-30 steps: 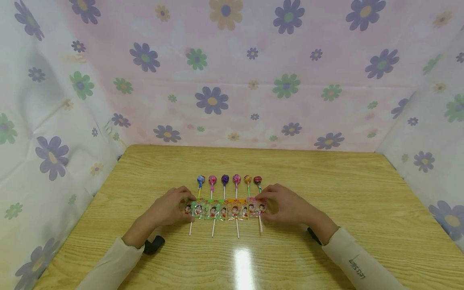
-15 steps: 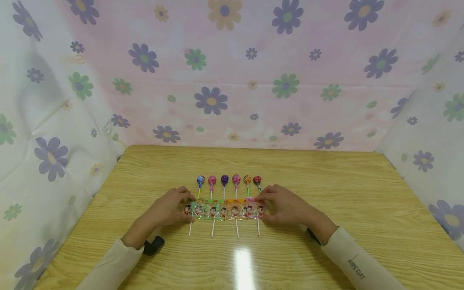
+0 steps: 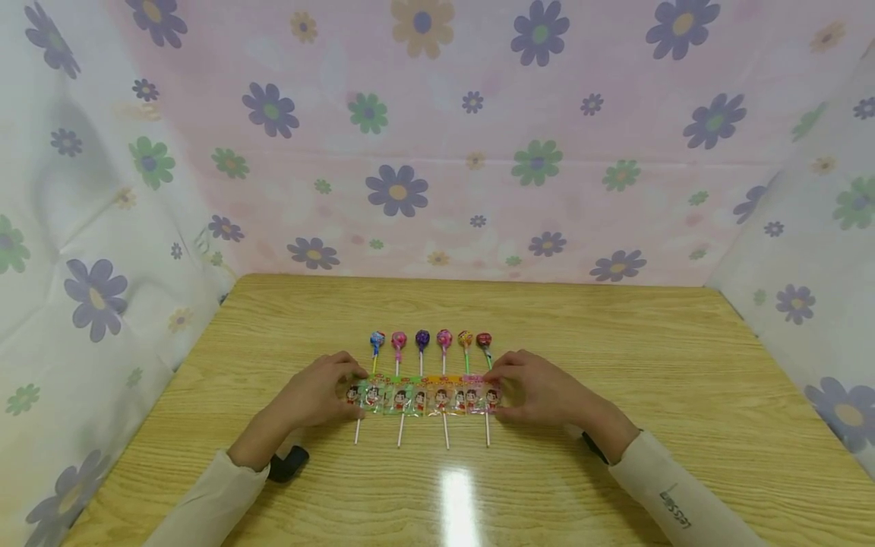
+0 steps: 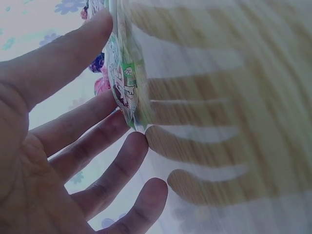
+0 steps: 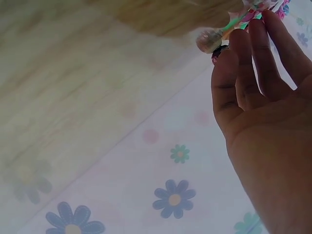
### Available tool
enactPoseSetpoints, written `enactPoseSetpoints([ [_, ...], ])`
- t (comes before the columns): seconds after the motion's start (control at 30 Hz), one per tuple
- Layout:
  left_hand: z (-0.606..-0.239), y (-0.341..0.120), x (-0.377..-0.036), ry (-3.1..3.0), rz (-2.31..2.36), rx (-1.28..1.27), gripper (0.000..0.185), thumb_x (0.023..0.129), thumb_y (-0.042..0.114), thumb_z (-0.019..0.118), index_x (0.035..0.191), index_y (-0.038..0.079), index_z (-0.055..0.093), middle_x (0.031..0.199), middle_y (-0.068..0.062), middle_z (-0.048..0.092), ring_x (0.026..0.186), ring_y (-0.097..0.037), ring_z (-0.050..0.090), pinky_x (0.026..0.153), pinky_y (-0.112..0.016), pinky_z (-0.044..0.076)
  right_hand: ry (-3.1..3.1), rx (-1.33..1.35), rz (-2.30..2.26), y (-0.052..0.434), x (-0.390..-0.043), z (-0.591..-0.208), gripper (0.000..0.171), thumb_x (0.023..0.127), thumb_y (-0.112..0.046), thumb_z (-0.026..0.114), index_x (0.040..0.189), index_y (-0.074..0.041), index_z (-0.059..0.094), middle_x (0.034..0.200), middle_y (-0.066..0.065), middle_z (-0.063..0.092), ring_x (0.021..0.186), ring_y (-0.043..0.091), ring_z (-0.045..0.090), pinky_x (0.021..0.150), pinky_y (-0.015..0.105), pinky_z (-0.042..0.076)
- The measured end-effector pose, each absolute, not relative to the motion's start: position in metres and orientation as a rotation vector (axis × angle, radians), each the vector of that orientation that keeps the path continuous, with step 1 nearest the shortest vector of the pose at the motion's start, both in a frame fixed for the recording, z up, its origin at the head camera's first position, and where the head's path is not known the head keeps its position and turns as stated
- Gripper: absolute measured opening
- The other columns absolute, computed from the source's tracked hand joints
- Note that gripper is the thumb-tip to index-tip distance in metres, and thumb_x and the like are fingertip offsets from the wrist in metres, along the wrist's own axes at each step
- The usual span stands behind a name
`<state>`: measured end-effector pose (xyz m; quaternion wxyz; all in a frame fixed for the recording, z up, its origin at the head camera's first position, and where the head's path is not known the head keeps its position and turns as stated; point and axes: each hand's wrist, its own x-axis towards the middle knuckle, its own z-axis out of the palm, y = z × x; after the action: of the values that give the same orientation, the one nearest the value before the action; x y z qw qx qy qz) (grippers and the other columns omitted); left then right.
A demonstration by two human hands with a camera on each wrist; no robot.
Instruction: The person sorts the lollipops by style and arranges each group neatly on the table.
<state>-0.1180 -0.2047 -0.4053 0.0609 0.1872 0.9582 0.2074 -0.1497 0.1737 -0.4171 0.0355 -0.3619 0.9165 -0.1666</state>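
Note:
Flat wrapped lollipops on white sticks lie side by side on the wooden table, their clear packets printed with a cartoon child. My left hand (image 3: 321,391) pinches the leftmost green-tinted lollipop (image 3: 373,395) by its top and bottom edges, thumb nearest me. At the other end, my right hand (image 3: 536,387) holds the pink-packet lollipop (image 3: 481,393) the same way. Between them are another green lollipop (image 3: 402,399) and an orange one (image 3: 443,395). In the left wrist view, thumb and fingers meet the packet (image 4: 127,92). In the right wrist view, the fingers mostly hide the candy.
Behind the packets runs a row of round lollipops, from a blue one (image 3: 377,339) past a purple one (image 3: 422,339) to a dark red one (image 3: 484,340). The glossy wooden table (image 3: 615,327) ends at a flowered cloth backdrop (image 3: 451,137), which also rises at both sides.
The pink-packet lollipop has shifted slightly left against the orange one, and its stick has come a little toward me. The left hand has stayed nearly still.

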Motion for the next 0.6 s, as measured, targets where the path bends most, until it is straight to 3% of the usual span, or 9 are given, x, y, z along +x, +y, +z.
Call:
enactPoseSetpoints([
  [0.4,-0.407,-0.206,-0.12,2.909,0.654,0.616,0.052,0.074,0.036,0.088,0.117,0.014,0.07,0.12,-0.002,0.062,0.095,-0.018,0.06,0.078,-0.038,0.053,2.827,-1.098,-0.524,0.174,-0.149,-0.414,0.047,0.082,-0.043,0.08,0.124,-0.022,0.069,0.124,-0.006,0.062,0.116,0.018,0.058,0.101,0.045,0.049],
  [0.6,-0.407,-0.21,-0.124,2.907,0.682,0.558,0.048,0.079,0.037,0.084,0.118,0.013,0.07,0.119,0.0,0.063,0.098,-0.018,0.062,0.081,-0.039,0.054,2.869,-1.017,-0.585,0.192,-0.151,-0.407,0.043,0.091,-0.037,0.072,0.129,-0.017,0.066,0.128,0.002,0.061,0.119,0.024,0.057,0.099,0.049,0.049],
])
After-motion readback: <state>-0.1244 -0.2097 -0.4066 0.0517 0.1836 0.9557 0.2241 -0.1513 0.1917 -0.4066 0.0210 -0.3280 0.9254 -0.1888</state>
